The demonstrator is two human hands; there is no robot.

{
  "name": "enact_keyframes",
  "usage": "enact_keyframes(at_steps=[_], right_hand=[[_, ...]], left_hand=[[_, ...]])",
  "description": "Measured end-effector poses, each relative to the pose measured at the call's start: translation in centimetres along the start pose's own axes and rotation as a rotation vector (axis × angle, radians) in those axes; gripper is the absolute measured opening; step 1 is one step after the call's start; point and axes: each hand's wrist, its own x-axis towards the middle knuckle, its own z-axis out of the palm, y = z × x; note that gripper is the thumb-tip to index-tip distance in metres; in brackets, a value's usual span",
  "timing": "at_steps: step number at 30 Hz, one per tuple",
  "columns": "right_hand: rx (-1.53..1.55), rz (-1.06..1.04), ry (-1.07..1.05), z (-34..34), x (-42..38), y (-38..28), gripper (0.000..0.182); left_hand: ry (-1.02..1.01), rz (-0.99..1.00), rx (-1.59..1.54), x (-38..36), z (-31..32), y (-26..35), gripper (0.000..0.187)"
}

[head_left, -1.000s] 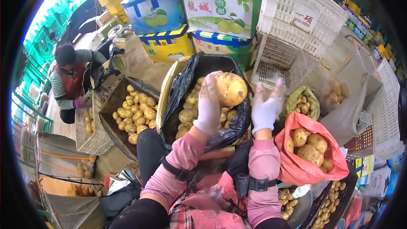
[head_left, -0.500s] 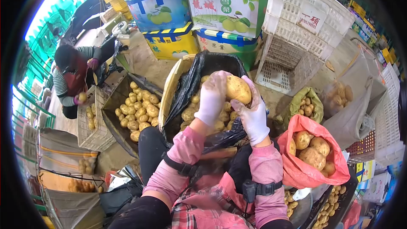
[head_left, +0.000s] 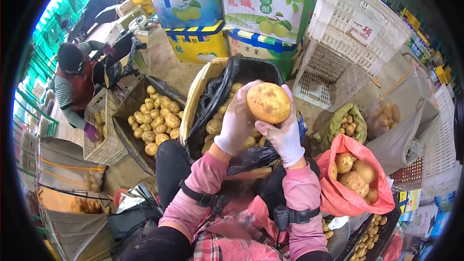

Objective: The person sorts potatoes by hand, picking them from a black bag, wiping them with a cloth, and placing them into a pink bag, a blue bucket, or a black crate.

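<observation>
Potato (head_left: 268, 103), large, oval, yellow-skinned and brown-blotched, is held at frame centre between left hand (head_left: 238, 120) and right hand (head_left: 285, 134), fingers partly open and curved around its sides. Beneath, a container lined with wrinkled black plastic (head_left: 220, 97) is noted. Woven red sack (head_left: 357, 176) is seen at right; printed cartons (head_left: 266, 7) are stacked upper centre on dusty floor (head_left: 157, 50).
</observation>
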Motion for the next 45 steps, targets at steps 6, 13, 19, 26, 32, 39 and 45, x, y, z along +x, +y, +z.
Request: enact_keyframes(at_steps=[6,13,19,26,32,39,45], right_hand=[[-0.432,-0.184,0.188,0.2,0.2,0.9,0.103],[-0.495,0.044,0.299,-0.6,0.4,3.6,0.034],[-0.355,0.292,0.271,2.3,0.1,2.2,0.031],[-0.335,0.123,0.349,2.1,0.5,1.1,0.027],[-0.060,0.064,0.536,-0.1,0.8,-0.1,0.027],[-0.084,0.178,0.506,-0.1,0.6,-0.5,0.028],[-0.035,0.233,0.455,-0.3,2.0,-0.3,0.025]], left_hand=[[0.043,0.100,-0.100,-1.6,0.6,0.4,0.044],[0.119,0.106,-0.069,-5.2,0.2,-2.1,0.064],[0.458,-0.476,-0.626,-5.2,-9.2,2.3,0.048],[0.849,-0.452,-0.813,-1.0,-29.3,-3.3,0.045],[-0.024,-0.574,-0.257,4.1,-15.9,-6.9,0.040],[-0.591,-0.326,1.012,5.9,-1.9,-17.8,0.038],[-0.538,-0.279,1.209,5.4,1.1,-28.6,0.054]])
